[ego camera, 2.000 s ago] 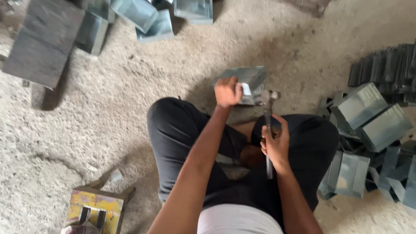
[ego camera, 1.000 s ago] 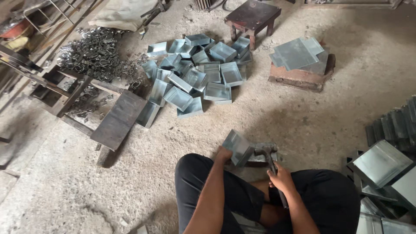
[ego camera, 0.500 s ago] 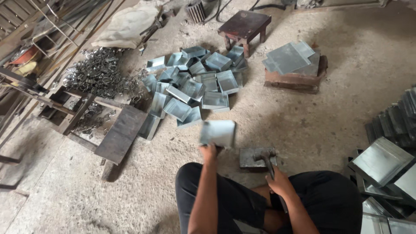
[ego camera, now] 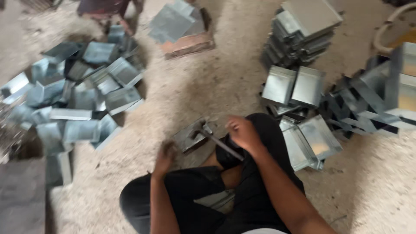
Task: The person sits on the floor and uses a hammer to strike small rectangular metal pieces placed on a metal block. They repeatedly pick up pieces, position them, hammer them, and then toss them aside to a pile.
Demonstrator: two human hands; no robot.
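right hand [ego camera: 243, 133]: I see it closed around the thin dark handle of a metal hammer [ego camera: 219, 142]; the fingers are smeared by blur.
hammer head: sits on the small grey metal block [ego camera: 190, 138] on the sandy floor [ego camera: 216, 82], in front of my knees.
left hand [ego camera: 164, 158]: down just beside the block; grip — I cannot tell, too blurred.
left pile: folded grey sheet-metal boxes [ego camera: 78, 99], edges soft.
right stack: flat grey metal trays [ego camera: 303, 26], cut off at the top.
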